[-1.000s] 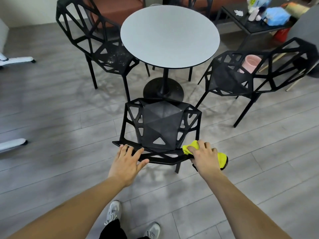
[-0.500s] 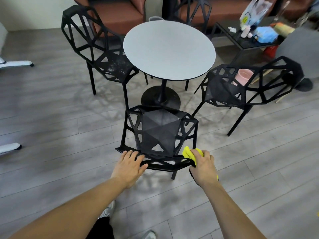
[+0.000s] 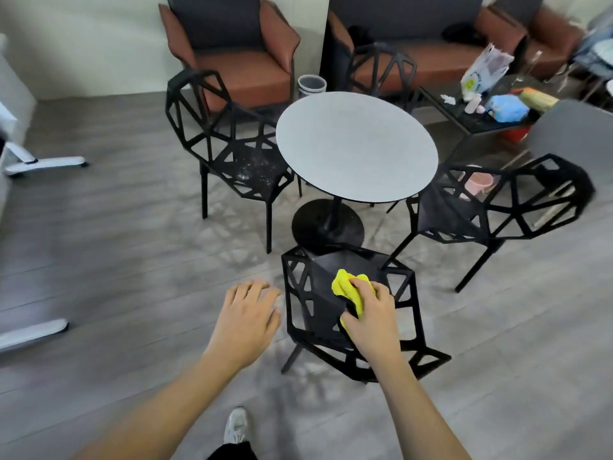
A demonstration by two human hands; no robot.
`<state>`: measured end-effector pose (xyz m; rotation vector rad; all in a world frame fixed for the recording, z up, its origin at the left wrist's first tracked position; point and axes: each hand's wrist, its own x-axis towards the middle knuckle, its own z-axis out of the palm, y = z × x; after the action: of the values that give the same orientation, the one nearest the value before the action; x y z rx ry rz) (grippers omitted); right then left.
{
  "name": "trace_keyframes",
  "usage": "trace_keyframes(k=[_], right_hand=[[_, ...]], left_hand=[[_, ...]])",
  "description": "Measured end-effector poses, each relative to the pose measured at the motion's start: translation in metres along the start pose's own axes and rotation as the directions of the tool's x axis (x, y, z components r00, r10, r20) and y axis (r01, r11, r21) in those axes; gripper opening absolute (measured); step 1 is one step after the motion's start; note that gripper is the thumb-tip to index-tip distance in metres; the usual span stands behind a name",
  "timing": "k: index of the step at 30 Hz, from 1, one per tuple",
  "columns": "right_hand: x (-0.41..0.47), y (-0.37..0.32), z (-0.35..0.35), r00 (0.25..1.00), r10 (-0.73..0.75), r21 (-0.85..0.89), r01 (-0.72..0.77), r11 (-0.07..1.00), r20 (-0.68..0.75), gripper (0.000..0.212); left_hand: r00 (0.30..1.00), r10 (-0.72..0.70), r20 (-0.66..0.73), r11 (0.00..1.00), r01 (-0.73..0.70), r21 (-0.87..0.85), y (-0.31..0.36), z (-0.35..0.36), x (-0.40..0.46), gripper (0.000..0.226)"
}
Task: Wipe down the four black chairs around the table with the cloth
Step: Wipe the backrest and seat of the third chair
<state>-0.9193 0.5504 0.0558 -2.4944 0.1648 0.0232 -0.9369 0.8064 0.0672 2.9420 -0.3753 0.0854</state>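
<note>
Left hand (image 3: 247,318) lets go, fingers spread; right hand (image 3: 373,312) carries the yellow cloth (image 3: 346,287) onto the near chair (image 3: 318,310) seat — wiping starts

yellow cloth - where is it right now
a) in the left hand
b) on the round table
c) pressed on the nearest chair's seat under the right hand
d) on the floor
c: the right hand presses the yellow cloth onto the nearest black chair; the left hand is empty, beside it.
</note>
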Motion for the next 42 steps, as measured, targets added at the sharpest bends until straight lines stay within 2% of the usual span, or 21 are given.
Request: trace_keyframes(k=[4,10,18,26,32,38,42], right_hand=[[0.029,-0.065,0.028,0.998,-0.050,0.034,0.051,0.998,-0.033,0.068],[0.085,-0.142,0.064,0.988,-0.157,0.077,0.157,0.985,-0.005,0.068],[0.198,-0.202,0.112,0.975,-0.221,0.137,0.218,0.966,0.009,0.065],[0.341,-0.252,0.140,0.954,-0.280,0.146,0.263,0.954,0.109,0.060],[0.434,-0.285,0.164,0.943,-0.301,0.095,0.290,0.952,0.144,0.060],[0.536,-0.311,0.204,0.948,-0.282,0.075,0.274,0.959,0.149,0.061],[0.601,-0.325,0.234,0.963,-0.217,0.053,0.211,0.976,0.161,0.061]], left_hand=[[0.997,-0.029,-0.072,1.000,0.029,0.004,-0.059,-0.029,0.016,0.033],[0.985,-0.109,-0.136,0.994,0.106,-0.026,-0.131,-0.057,0.050,0.038],[0.968,-0.212,-0.135,0.977,0.212,-0.016,-0.216,-0.065,0.131,0.037],[0.950,-0.293,-0.107,0.956,0.293,-0.012,-0.279,-0.072,0.243,0.036],[0.927,-0.369,-0.071,0.928,0.363,-0.082,-0.323,-0.062,0.303,0.036],[0.924,-0.382,0.007,0.920,0.382,-0.088,-0.381,-0.034,0.384,0.039],[0.929,-0.357,0.096,0.927,0.365,-0.088,-0.429,-0.010,0.443,0.037]])
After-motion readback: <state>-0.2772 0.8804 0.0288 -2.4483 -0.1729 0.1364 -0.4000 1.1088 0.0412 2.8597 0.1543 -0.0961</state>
